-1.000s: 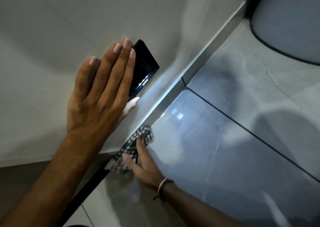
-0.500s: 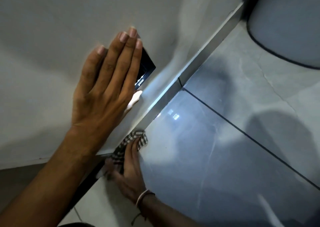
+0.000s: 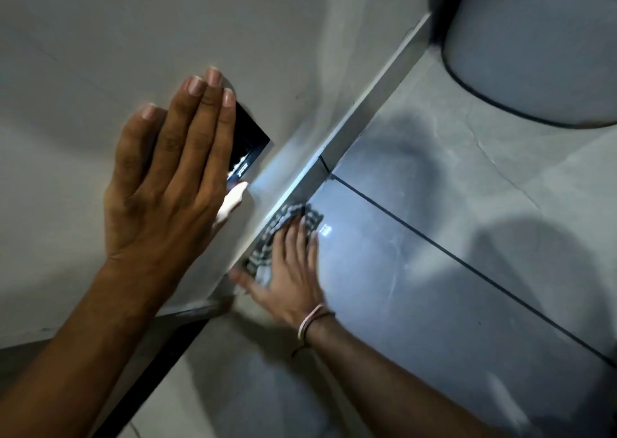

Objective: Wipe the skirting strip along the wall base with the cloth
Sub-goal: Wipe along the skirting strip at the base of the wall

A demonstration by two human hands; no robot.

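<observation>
A grey skirting strip (image 3: 377, 104) runs diagonally along the base of the pale wall, from the upper right down to the centre. A black-and-white checked cloth (image 3: 282, 227) is pressed against the strip's lower part. My right hand (image 3: 290, 270) lies flat on the cloth with fingers spread and is motion-blurred; a thin band circles its wrist. My left hand (image 3: 170, 170) rests flat on the wall above, fingers together, and covers most of a black wall socket plate (image 3: 248, 147).
Glossy grey floor tiles (image 3: 434, 287) with dark grout lines fill the right side and show a bright light reflection. A round white bin or fixture (image 3: 541, 44) with a dark base rim stands in the top right corner against the strip.
My right hand has slid the cloth up along the strip, further from me. My left hand stays flat on the wall over the socket plate.
</observation>
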